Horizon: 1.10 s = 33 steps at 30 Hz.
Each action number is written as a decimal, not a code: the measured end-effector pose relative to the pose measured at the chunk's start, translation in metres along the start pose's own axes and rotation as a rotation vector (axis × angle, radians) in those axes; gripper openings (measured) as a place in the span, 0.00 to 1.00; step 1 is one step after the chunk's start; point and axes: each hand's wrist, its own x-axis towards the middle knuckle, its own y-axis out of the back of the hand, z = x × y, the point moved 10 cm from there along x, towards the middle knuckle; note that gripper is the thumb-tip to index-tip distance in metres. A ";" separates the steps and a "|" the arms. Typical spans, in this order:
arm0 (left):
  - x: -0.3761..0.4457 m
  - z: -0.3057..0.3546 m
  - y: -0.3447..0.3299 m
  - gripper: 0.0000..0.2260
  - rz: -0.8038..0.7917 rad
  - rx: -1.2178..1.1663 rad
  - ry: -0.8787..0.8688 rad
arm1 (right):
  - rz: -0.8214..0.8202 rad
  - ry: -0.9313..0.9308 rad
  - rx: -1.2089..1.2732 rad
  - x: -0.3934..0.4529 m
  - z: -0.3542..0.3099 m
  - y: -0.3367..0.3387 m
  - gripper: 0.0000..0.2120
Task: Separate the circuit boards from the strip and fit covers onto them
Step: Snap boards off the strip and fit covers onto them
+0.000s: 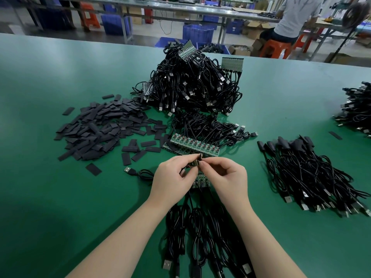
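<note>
My left hand [174, 179] and my right hand [226, 179] meet above the green table, both pinching one small circuit board [194, 163] between their fingertips. Just below the hands lies a short strip of boards [201, 181], partly hidden, with black USB cables [197, 233] trailing toward me. A longer strip of green circuit boards [193, 145] lies beyond the hands. Flat black covers [100, 129] are scattered in a heap at the left.
A large tangle of black cables with board strips [192, 85] is piled at the back centre. Covered cables [313, 173] lie bundled at the right, and another cable pile [357, 109] sits at the far right edge. A person [295, 19] sits at a bench behind.
</note>
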 end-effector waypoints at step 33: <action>0.002 -0.003 0.002 0.14 0.007 -0.025 0.050 | -0.065 0.040 -0.017 0.001 -0.002 -0.003 0.16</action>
